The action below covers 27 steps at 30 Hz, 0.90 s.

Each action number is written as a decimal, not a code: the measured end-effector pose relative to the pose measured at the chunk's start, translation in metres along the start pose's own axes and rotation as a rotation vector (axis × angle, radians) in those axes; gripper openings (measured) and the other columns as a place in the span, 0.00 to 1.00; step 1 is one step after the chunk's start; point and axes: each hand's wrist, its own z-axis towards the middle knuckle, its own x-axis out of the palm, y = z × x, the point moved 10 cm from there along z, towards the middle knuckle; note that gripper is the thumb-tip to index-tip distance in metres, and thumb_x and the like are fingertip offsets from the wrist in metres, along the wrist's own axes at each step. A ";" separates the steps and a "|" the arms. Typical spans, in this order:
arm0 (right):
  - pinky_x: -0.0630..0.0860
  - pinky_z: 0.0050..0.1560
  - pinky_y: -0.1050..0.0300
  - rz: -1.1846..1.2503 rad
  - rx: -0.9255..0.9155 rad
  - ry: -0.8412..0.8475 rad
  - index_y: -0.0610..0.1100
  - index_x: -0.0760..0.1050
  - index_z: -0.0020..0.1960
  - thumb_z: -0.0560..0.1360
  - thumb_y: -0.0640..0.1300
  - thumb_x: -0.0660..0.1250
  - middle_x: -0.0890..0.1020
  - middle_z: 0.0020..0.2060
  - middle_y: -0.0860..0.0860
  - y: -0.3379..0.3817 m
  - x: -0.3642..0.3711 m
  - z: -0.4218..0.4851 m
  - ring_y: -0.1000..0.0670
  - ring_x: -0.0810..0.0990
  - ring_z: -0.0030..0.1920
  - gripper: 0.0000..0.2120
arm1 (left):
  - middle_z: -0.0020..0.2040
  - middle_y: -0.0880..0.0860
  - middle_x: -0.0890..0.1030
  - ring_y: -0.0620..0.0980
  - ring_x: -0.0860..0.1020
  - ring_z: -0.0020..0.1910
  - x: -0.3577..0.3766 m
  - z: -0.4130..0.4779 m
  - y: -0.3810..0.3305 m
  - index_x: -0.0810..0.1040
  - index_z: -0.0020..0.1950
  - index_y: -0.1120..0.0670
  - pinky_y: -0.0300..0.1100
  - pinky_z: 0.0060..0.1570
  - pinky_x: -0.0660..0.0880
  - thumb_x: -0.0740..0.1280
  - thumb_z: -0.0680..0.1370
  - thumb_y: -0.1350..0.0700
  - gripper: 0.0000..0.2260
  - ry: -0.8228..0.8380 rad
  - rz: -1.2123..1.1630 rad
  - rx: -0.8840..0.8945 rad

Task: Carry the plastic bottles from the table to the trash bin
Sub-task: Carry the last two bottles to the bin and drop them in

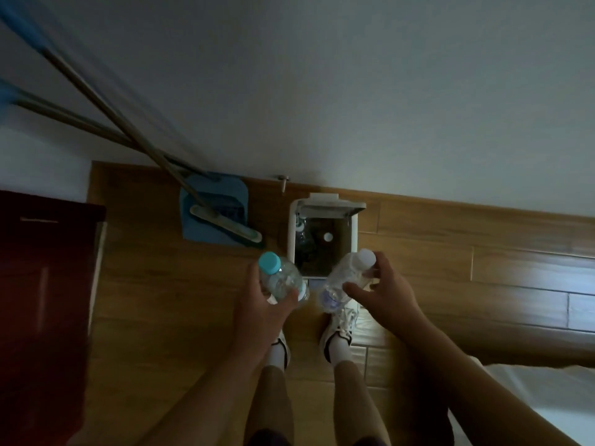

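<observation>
Now, teal-capped bottle (281,281): long axis slanted, cap toward the wall and leftward, base toward the person's right; held above the floor just left of the bin's near corner.
Left hand (260,304): fingers curled under the bottle's lower half, thumb along its left side; cap and shoulder stick out beyond the grip.
White-capped bottle (346,278): slanted the opposite way, cap up and rightward, base down-left; it hangs over the bin's near edge.
Right hand (383,291): thumb laid across the bottle's middle, fingers wrapped near the neck just under the cap.
Materials: both bottles clear thin plastic, round bodies, round screw caps.
Trash bin (292,243): white, rectangular, lid tipped open against the wall, dark inside, bottles lying in it, one white cap showing.
Floor (450,268): glossy wood-look planks.
Left of bin: blue dustpan (238,191) and flat mop (225,225), handles leaning on the wall.
</observation>
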 end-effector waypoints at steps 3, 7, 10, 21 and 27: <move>0.79 0.49 0.54 0.023 -0.049 -0.064 0.50 0.70 0.64 0.68 0.53 0.76 0.80 0.55 0.53 -0.018 0.013 0.041 0.53 0.79 0.54 0.28 | 0.63 0.48 0.80 0.46 0.82 0.57 0.025 0.043 0.015 0.66 0.72 0.45 0.51 0.53 0.82 0.72 0.67 0.37 0.36 -0.008 -0.003 0.036; 0.79 0.50 0.54 0.051 -0.068 -0.191 0.50 0.69 0.65 0.69 0.52 0.75 0.79 0.55 0.54 -0.037 0.017 0.082 0.54 0.78 0.54 0.27 | 0.63 0.46 0.79 0.45 0.80 0.60 0.051 0.089 0.029 0.67 0.70 0.42 0.51 0.57 0.81 0.72 0.67 0.36 0.34 -0.033 -0.010 0.071; 0.78 0.48 0.56 0.083 -0.038 -0.207 0.50 0.69 0.64 0.70 0.51 0.76 0.79 0.55 0.54 -0.058 0.027 0.101 0.54 0.78 0.54 0.27 | 0.65 0.45 0.78 0.45 0.78 0.62 0.070 0.104 0.043 0.67 0.70 0.42 0.51 0.59 0.80 0.73 0.69 0.40 0.32 -0.032 0.042 0.089; 0.81 0.52 0.50 0.075 -0.071 -0.198 0.52 0.66 0.68 0.69 0.54 0.75 0.79 0.60 0.53 -0.062 0.041 0.139 0.52 0.79 0.57 0.32 | 0.62 0.43 0.77 0.42 0.76 0.60 0.085 0.137 0.060 0.69 0.68 0.46 0.41 0.53 0.78 0.77 0.71 0.49 0.29 -0.020 0.188 0.086; 0.79 0.55 0.50 0.092 -0.079 -0.235 0.51 0.66 0.67 0.69 0.53 0.74 0.78 0.60 0.54 -0.056 0.037 0.146 0.52 0.78 0.59 0.30 | 0.59 0.44 0.78 0.43 0.77 0.55 0.069 0.139 0.068 0.74 0.66 0.48 0.44 0.50 0.79 0.70 0.77 0.47 0.18 -0.004 0.226 0.003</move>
